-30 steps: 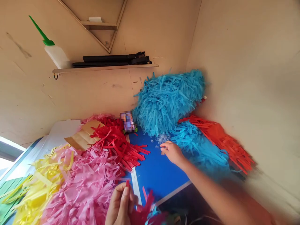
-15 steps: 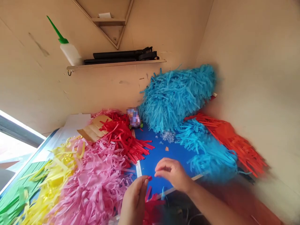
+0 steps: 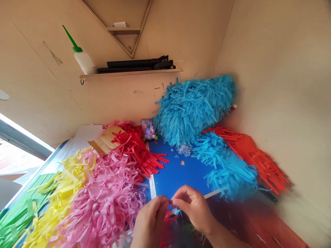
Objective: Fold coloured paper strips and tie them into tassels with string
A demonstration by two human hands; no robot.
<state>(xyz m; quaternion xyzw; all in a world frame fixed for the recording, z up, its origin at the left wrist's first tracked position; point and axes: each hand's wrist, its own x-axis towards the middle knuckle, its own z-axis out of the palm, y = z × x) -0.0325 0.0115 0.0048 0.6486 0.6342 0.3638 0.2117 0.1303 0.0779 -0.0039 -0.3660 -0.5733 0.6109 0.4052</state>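
Note:
My left hand is closed in a pinch at the table's front edge, on a twisted end of red tissue-paper fringe. The loose strips hang below the fingers, partly hidden. My right hand is closed too, thumb and forefinger pressed together at the same red end, fingertips almost touching the left ones. A bit of light blue paper shows just beneath the right fingertips. Ahead of both hands lies a pile of small clear plastic pieces on the blue tabletop.
Pink fringe, yellow fringe and green strips cover the left side. Red fringe lies behind them. Blue fringe bundles and orange-red fringe fill the right. A wall shelf holds a glue bottle.
My right hand has come down and left to meet the left hand at the red end; before, its fingertips were apart from it. The view has shifted slightly.

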